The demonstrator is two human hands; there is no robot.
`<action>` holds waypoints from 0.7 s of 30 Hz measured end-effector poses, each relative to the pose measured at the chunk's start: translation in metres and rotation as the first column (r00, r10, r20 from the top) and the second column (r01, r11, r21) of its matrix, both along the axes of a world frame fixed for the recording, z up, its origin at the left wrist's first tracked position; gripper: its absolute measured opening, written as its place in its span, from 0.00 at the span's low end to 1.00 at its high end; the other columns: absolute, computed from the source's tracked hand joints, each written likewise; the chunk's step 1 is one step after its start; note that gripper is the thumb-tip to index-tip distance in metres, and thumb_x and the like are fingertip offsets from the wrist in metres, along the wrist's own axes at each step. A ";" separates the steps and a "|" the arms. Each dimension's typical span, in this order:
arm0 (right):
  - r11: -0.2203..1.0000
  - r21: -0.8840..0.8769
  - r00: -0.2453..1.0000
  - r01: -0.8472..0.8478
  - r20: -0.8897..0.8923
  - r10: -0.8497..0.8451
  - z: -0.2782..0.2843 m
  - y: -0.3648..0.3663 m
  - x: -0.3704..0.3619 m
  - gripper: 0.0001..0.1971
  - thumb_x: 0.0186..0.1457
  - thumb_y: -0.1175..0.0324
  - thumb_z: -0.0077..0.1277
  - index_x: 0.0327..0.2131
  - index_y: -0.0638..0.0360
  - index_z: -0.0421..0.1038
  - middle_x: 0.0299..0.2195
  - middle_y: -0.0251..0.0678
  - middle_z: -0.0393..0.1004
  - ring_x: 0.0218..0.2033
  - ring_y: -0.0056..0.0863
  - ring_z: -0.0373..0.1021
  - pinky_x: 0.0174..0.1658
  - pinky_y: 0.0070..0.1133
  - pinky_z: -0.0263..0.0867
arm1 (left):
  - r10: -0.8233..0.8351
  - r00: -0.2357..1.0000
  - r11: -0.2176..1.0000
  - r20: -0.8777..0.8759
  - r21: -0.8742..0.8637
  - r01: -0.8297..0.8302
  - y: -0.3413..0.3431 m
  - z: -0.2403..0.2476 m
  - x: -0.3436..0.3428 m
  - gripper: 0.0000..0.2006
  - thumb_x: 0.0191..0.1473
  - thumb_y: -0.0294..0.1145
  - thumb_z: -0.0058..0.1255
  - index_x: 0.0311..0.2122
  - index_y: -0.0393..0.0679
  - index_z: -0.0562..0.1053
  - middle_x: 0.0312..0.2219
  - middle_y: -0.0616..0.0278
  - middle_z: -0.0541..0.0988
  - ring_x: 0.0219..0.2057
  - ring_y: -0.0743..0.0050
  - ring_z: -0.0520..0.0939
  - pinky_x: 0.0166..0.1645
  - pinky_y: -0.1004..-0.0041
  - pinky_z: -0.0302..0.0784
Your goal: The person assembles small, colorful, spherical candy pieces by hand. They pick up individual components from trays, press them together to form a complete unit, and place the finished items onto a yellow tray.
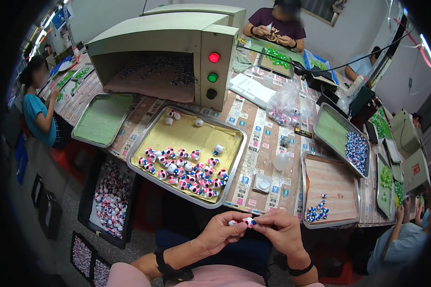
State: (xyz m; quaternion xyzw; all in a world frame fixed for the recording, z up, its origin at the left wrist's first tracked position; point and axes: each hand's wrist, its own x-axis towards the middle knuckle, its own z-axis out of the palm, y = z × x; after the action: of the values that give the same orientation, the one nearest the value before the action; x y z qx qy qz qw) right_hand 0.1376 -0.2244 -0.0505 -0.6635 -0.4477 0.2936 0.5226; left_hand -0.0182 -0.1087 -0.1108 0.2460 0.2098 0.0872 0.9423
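Close to my body, beyond the table's front edge, I hold a small toy figurine (pixel 249 222) in white, pink and blue. My left hand (pixel 221 233) pinches it from the left, thumb and fingers closed on it. My right hand (pixel 278 230) has its fingertips closed at the figurine's right end; they partly hide its blue part. Just ahead lies a metal tray (pixel 189 128) lined with yellow cloth. Many similar figurines (pixel 189 176) crowd its near half, and a few mostly white ones sit at its far edge.
An oven-like machine (pixel 151 40) with red and green lights stands behind the tray. To the right are a pink-lined tray (pixel 330 184) of small blue-and-white parts and a tilted green-lined tray (pixel 331 125). A black crate (pixel 92 210) sits low at left. Other people work around the table.
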 end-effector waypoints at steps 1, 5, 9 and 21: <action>1.000 0.018 1.000 0.012 0.005 -0.012 -0.004 -0.001 -0.001 0.10 0.44 0.79 0.62 0.34 0.60 0.80 0.28 0.37 0.77 0.28 0.20 0.72 0.31 0.15 0.67 | 0.000 1.000 1.000 -0.002 0.013 0.000 0.000 0.001 0.000 0.14 0.54 0.24 0.55 0.47 0.40 0.73 0.31 0.64 0.77 0.28 0.82 0.73 0.24 0.84 0.63; 0.999 0.045 0.997 0.029 0.070 -0.033 -0.003 -0.001 -0.002 0.11 0.43 0.80 0.63 0.34 0.60 0.80 0.27 0.36 0.77 0.28 0.20 0.72 0.31 0.16 0.67 | 0.000 1.000 0.999 -0.015 0.053 0.001 -0.001 0.007 0.003 0.12 0.54 0.26 0.56 0.45 0.41 0.75 0.29 0.67 0.77 0.25 0.86 0.73 0.23 0.86 0.62; 0.999 0.036 0.998 0.026 -0.059 -0.023 -0.001 -0.004 -0.003 0.11 0.43 0.79 0.63 0.35 0.60 0.79 0.29 0.36 0.77 0.29 0.21 0.72 0.33 0.16 0.68 | -0.042 0.999 0.997 0.004 0.072 0.042 0.003 0.013 0.000 0.12 0.54 0.28 0.56 0.45 0.41 0.75 0.27 0.69 0.77 0.24 0.88 0.72 0.22 0.87 0.61; 0.981 0.085 0.974 0.177 0.128 -0.187 0.007 -0.013 0.023 0.11 0.48 0.75 0.60 0.39 0.61 0.77 0.41 0.39 0.74 0.40 0.24 0.71 0.37 0.16 0.69 | 0.494 0.869 -0.034 -0.011 0.999 0.032 0.127 0.040 0.007 0.13 0.45 0.25 0.60 0.39 0.37 0.78 0.31 0.58 0.80 0.32 0.72 0.80 0.39 0.74 0.73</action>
State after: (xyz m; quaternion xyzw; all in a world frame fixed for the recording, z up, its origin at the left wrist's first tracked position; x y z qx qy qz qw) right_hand 0.1601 -0.2372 -0.0432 -0.7006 -0.4299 0.1823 0.5395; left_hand -0.0115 0.0184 -0.0703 0.8025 0.2995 0.3210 0.4039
